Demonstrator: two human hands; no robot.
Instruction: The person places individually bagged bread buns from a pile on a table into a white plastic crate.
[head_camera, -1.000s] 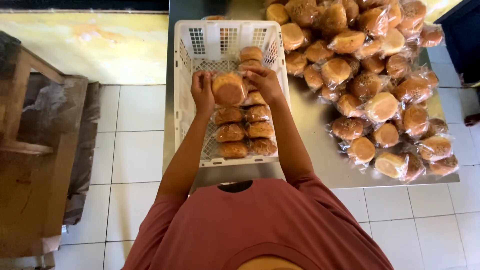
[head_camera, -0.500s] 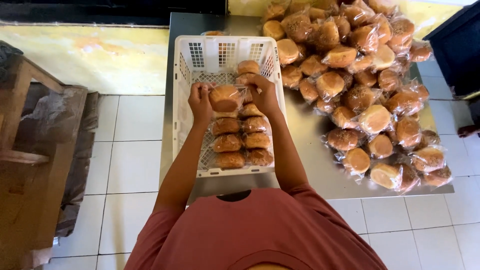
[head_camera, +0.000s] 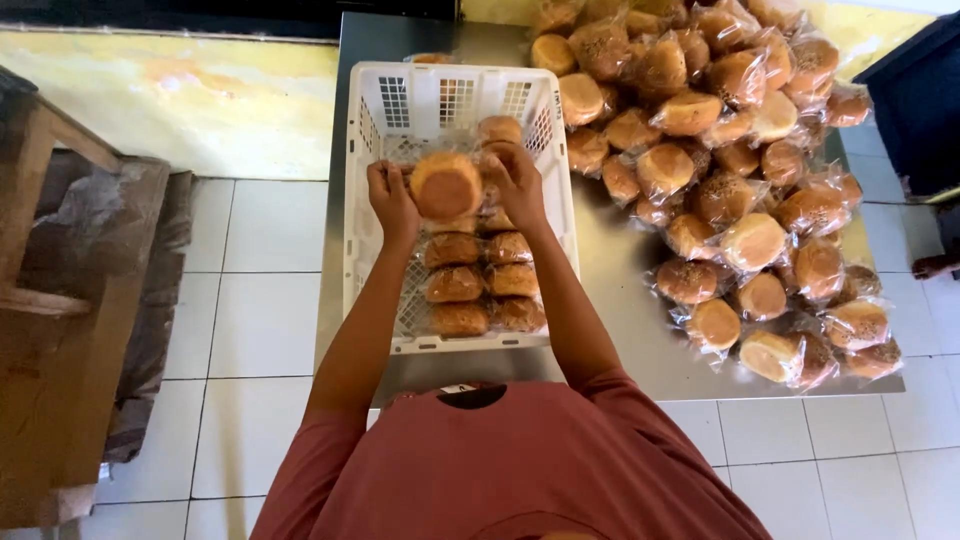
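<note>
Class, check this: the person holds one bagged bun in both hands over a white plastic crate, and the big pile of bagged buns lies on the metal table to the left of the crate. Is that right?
Not quite. In the head view the pile of bagged buns lies to the right of the white plastic crate, not the left. The rest holds: the left hand and right hand hold one bagged bun over the crate on the metal table.

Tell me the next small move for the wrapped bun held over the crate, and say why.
Probably lower the wrapped bun into the left column of the white crate, just beyond the packed buns. Both the left hand and the right hand hold it above that spot; the right column already reaches one bun further back, and the far end of the crate looks bare.
</note>
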